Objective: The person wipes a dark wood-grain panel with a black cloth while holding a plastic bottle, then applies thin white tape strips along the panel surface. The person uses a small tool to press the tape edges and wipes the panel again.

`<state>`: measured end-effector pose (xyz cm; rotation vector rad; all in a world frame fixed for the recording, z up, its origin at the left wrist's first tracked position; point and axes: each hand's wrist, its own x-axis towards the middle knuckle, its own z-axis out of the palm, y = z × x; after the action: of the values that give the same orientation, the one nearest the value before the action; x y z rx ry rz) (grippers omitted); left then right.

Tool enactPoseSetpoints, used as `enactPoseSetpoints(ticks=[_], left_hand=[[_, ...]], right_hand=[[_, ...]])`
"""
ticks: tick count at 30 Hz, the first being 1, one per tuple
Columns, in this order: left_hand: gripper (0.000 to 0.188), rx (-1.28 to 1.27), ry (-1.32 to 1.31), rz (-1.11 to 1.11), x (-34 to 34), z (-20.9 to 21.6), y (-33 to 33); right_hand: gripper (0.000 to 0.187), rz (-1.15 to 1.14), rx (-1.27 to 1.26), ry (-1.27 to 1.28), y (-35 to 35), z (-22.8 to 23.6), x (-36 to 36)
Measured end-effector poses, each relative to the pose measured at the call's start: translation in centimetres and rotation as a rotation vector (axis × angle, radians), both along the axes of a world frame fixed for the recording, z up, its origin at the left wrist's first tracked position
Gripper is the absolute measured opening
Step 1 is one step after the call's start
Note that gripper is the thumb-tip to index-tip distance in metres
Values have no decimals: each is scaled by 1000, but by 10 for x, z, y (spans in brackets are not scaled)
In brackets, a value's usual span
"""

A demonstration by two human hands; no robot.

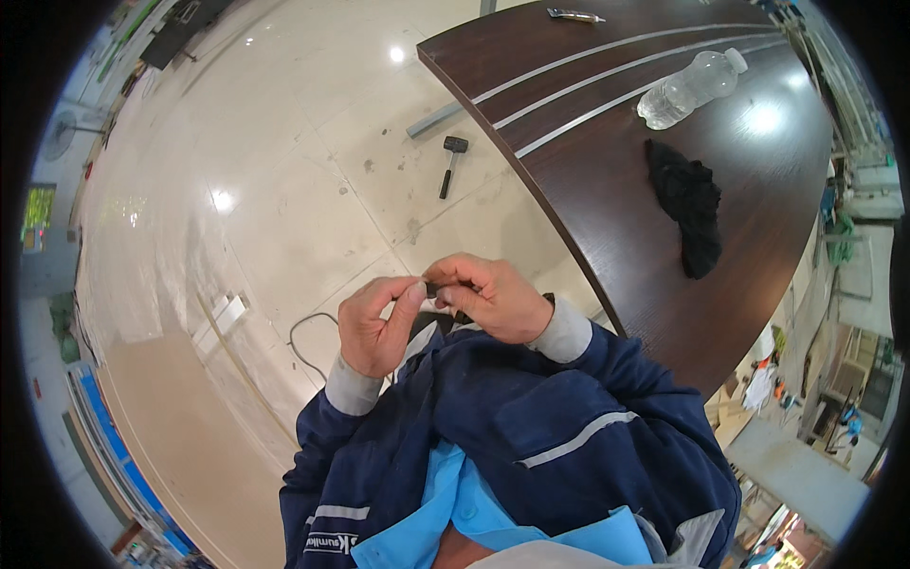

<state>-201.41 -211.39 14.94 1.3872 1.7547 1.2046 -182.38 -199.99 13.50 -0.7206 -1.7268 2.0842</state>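
In front of my chest, my left hand [379, 324] and my right hand [495, 300] meet fingertip to fingertip. Between them they pinch a small dark piece [431, 289], mostly covered by the fingers and too small to name. The left thumb presses on it from one side; the right thumb and fingers close round its other end. Both hands are raised over the floor, just left of the dark brown table's edge [559, 223].
On the table lie a clear plastic bottle [684, 92] on its side, a crumpled black cloth [684, 204] and a small tube [575, 15]. A black-headed mallet [453, 156] rests on the tiled floor. A grey cable [296, 343] curls left of my hands, near a tan board [180, 408].
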Motion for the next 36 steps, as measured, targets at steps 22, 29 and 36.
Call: enactPoseSetpoints(ticks=[22, 29, 36], left_hand=[[94, 132, 563, -637, -113, -68, 447], [94, 100, 455, -675, -108, -78, 448], [91, 196, 386, -736, -101, -83, 448]], right_hand=[[14, -1228, 795, -874, 147, -3, -85], [16, -1146, 886, -1022, 162, -14, -91], [16, -1179, 936, -1037, 165, -27, -86]])
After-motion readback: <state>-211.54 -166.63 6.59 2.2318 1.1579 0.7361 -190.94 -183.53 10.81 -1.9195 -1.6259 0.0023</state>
